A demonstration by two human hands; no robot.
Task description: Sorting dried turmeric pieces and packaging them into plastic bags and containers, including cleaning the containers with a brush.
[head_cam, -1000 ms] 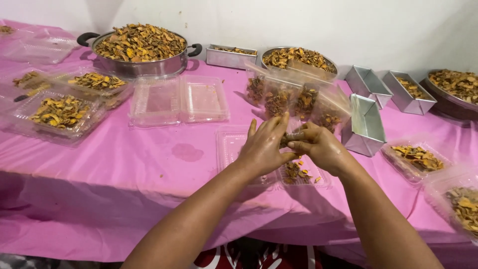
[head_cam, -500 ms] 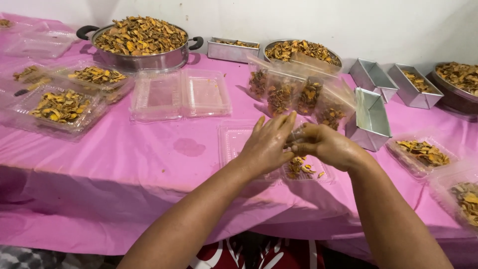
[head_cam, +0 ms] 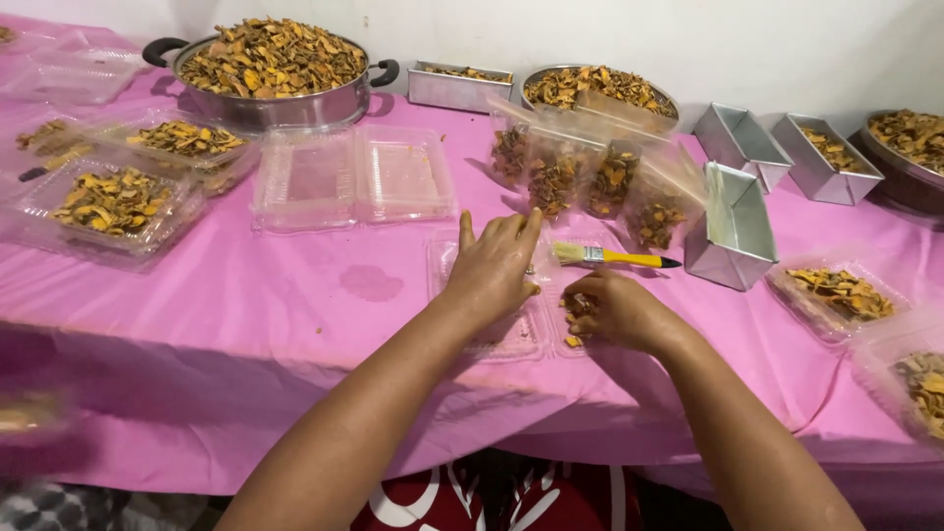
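Far left, clear trays (head_cam: 113,202) loaded with dried yellow pieces, a full pot (head_cam: 270,67) behind — an empty open tray (head_cam: 354,177) beside them. Centre: left hand (head_cam: 495,267), fingers spread, flat on the clamshell (head_cam: 492,334). Right hand (head_cam: 612,310), fingers curled over pieces (head_cam: 573,340) in it. Brush (head_cam: 610,257) just beyond the knuckles. Bags (head_cam: 590,177), tins (head_cam: 733,226) to the right.

Steel pot (head_cam: 270,93) of chips, yellow-handled brush (head_cam: 612,257), metal loaf tins (head_cam: 736,239), pink tablecloth (head_cam: 246,315)
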